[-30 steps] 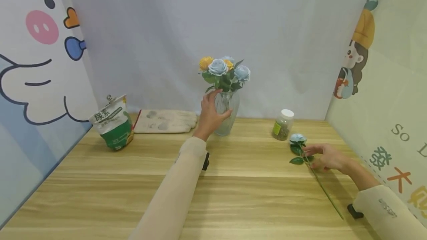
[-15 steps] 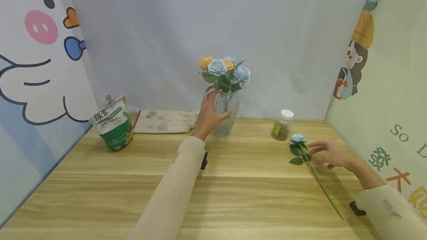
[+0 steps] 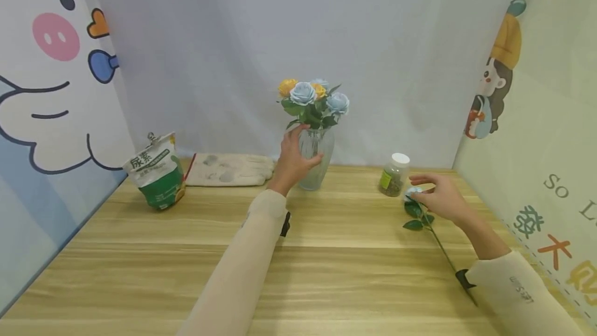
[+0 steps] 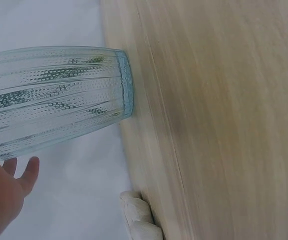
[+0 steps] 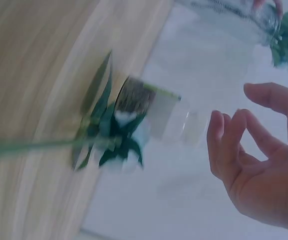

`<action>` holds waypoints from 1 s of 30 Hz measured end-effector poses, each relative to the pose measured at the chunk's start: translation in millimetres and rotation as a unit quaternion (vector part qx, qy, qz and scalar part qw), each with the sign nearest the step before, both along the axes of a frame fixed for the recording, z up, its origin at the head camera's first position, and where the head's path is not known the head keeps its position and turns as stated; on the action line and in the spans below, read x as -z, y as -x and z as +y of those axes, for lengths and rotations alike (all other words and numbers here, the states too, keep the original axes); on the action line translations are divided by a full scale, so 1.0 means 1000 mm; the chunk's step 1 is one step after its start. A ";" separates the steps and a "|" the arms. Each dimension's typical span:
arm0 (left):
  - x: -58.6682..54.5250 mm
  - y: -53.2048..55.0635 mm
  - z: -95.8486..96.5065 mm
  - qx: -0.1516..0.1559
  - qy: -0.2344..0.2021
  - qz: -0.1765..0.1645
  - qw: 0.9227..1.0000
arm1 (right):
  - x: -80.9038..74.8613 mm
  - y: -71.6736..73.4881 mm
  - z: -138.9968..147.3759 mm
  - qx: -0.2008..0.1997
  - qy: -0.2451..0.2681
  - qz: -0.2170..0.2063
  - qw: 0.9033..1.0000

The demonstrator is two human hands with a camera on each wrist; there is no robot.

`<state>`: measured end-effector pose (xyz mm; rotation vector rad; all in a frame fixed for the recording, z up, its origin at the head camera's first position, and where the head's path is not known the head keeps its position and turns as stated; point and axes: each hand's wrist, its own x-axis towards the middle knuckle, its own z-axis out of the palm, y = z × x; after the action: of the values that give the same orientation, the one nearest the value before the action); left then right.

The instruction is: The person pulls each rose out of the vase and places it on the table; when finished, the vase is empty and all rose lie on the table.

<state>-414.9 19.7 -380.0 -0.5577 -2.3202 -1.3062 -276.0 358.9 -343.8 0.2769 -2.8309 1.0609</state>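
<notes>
A ribbed clear glass vase [image 3: 317, 162] holds blue roses [image 3: 303, 94] and orange-yellow flowers [image 3: 287, 87] with green leaves. My left hand [image 3: 294, 159] grips the vase from its left side, fingers up at the rim and thumb across the front. The left wrist view shows the lower vase [image 4: 64, 100] upright on the table, part of the hand [image 4: 4, 195] at its side. A single blue rose [image 3: 412, 193] with a long green stem lies on the table at the right. Above its bloom is my right hand [image 3: 436, 196], fingers loosely bent and empty in the right wrist view.
A white-capped clear jar [image 3: 394, 175] stands just behind the single rose. At the left are a clipped white and green bag [image 3: 158, 172] and pale work gloves [image 3: 230, 170]. A grey curtain [image 3: 233, 56] hangs behind the wooden table [image 3: 326, 274].
My right hand has let go of the rose's stem and moved up and left, over the bloom. The rose lies where it was. My left hand stays on the vase.
</notes>
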 end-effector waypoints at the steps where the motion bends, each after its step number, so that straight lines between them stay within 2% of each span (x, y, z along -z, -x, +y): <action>1: -0.001 0.000 0.001 0.000 0.002 -0.002 1.000 | 0.000 0.001 -0.006 0.000 0.001 0.004 1.000; 5: -0.003 -0.001 0.003 -0.004 0.008 0.006 1.000 | -0.006 0.007 -0.029 -0.008 0.002 0.024 1.000; 12: 0.001 0.006 0.008 0.003 -0.003 0.051 0.999 | -0.022 0.022 -0.056 -0.018 0.030 0.061 0.998; 16: 0.001 0.007 0.007 0.005 -0.012 0.051 0.999 | -0.031 0.032 -0.073 -0.028 0.032 0.087 0.995; 23: 0.002 0.008 0.003 0.010 -0.007 0.033 0.999 | -0.042 0.050 -0.109 -0.047 0.060 0.105 0.992; 30: -0.001 0.007 0.001 0.017 0.001 0.025 1.000 | -0.046 0.075 -0.134 -0.041 0.057 0.135 0.988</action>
<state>-422.3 20.3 -379.5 -0.6256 -2.2816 -1.2898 -350.5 224.8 -298.1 0.4911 -2.5286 1.1039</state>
